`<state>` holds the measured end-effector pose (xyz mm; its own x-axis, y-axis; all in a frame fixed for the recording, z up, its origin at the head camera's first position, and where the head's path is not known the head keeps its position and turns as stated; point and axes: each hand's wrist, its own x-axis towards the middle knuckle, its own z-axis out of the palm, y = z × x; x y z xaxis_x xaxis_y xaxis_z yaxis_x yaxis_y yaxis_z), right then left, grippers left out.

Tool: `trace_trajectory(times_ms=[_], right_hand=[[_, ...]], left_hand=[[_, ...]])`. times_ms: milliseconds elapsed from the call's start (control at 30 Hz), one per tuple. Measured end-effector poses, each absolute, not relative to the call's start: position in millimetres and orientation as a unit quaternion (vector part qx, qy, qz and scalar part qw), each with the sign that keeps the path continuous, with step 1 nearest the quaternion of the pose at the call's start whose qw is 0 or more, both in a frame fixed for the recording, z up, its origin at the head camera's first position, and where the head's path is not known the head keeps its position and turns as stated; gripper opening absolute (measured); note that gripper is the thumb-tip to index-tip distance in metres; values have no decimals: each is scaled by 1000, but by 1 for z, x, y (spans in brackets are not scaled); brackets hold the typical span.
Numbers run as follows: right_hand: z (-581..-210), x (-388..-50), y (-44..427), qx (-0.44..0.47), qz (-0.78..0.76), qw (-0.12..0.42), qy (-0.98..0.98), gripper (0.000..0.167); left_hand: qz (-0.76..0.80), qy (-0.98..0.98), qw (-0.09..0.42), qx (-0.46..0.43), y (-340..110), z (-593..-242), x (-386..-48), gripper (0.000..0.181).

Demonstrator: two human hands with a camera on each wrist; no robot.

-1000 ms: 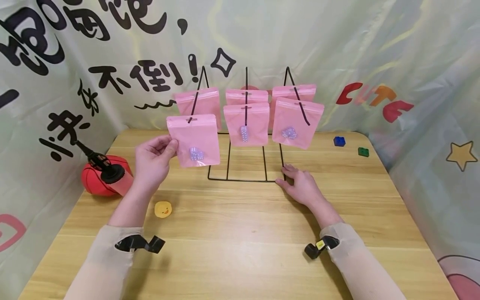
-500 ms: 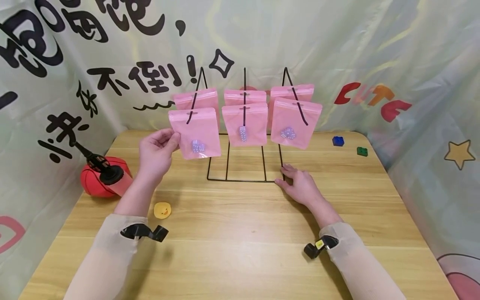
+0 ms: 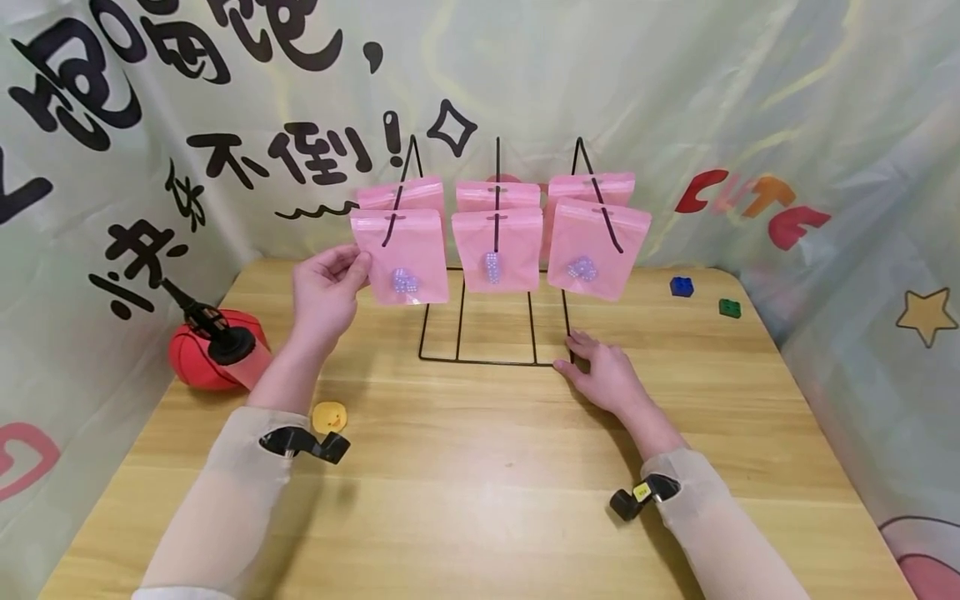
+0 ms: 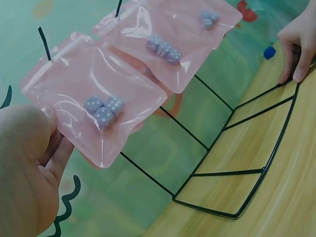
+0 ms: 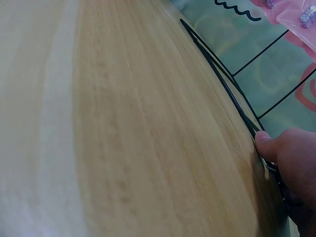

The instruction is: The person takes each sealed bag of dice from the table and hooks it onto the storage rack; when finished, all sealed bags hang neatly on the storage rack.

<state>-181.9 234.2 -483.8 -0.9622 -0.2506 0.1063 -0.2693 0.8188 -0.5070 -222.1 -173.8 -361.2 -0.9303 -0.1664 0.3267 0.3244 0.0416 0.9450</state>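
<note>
At the front of the left hook (image 3: 388, 229) hangs a pink zip bag (image 3: 420, 242). My left hand (image 3: 326, 292) pinches its left edge between thumb and fingers. Through the clear film, several pale purple dice (image 4: 103, 111) show near the bottom in the left wrist view. The hook's tip pokes out in front of the bag's top. My right hand (image 3: 600, 371) grips the front right corner of the black wire display rack's base (image 3: 487, 362), thumb in front, fingers over the side wire. More pink bags with dice hang on the middle hook (image 3: 497, 225) and right hook (image 3: 609, 229).
Left of the left arm lie a red ball (image 3: 191, 358) and a pink bottle-like pump (image 3: 243, 358) with a black top. A yellow duck-face disc (image 3: 330, 417) sits near the left wrist. Blue (image 3: 681, 287) and green bricks (image 3: 729, 308) lie at the back right. Printed cloth hangs behind.
My left hand has moved up and away from me, pushing the front left bag farther back along its hook, level with the neighbouring bags. My right hand stays on the rack corner.
</note>
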Motion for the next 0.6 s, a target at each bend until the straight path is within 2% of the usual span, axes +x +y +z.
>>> trace_trajectory(times_ms=[600], right_hand=[[-490,-184,234,150,271,20,-951,59]], left_hand=[[-690,-695,195,-57,-179,-363,-222,20]])
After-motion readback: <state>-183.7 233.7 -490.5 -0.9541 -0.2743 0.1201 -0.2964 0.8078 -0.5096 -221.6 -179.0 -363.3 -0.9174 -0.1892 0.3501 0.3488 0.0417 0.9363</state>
